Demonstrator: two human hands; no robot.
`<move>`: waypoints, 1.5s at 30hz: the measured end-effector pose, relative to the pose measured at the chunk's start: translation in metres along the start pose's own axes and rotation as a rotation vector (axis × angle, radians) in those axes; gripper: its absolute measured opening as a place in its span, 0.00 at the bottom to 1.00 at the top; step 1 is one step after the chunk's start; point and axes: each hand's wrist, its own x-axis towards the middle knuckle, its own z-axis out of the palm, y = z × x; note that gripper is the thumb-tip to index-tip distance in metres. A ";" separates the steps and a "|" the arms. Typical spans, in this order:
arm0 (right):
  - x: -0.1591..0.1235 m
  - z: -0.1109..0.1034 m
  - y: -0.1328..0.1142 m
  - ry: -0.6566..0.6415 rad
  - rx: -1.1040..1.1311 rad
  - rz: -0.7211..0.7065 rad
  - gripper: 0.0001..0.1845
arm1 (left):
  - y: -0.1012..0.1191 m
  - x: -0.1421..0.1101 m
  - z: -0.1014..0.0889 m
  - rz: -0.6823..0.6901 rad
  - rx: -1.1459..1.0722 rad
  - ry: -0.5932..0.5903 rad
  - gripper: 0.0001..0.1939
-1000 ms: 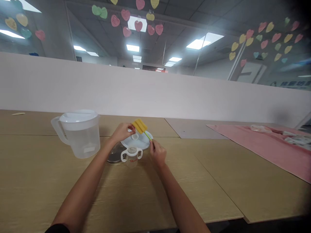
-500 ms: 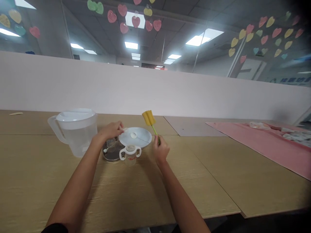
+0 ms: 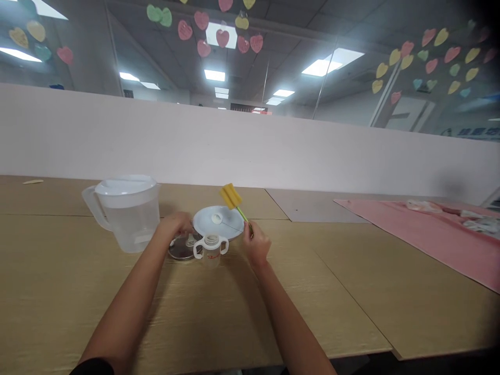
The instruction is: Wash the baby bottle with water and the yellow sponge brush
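My right hand (image 3: 256, 245) is shut on the thin green handle of a yellow sponge bottle brush (image 3: 230, 196), with the sponge head tilted up and left above a round white plate (image 3: 224, 222). A small white piece (image 3: 216, 217) lies on that plate. My left hand (image 3: 175, 225) hangs with curled fingers just above a round dark lid (image 3: 183, 251), partly hiding it. A small clear item (image 3: 190, 240) stands by those fingers. Between my hands stands a clear two-handled baby cup (image 3: 211, 251) with a red logo, and it has no top on.
A large clear plastic pitcher (image 3: 127, 213) with a white lid stands left of my left hand. A pink cloth (image 3: 422, 229) with several items on it lies at the right of the wooden table (image 3: 312, 291). A white partition (image 3: 250, 140) runs behind the table.
My left hand has moved away from the plate, down and left, to above the dark lid. The brush stays in my right hand, which has barely moved.
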 end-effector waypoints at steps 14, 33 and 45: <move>-0.003 0.002 0.003 -0.004 -0.024 -0.034 0.21 | 0.044 0.049 0.050 0.323 0.084 0.347 0.17; -0.002 0.001 0.003 -0.050 -0.035 0.033 0.23 | 0.038 0.048 0.042 0.301 -0.038 0.564 0.17; -0.003 0.001 0.004 -0.233 -0.091 0.185 0.26 | 0.045 0.016 0.013 0.337 -0.329 0.904 0.15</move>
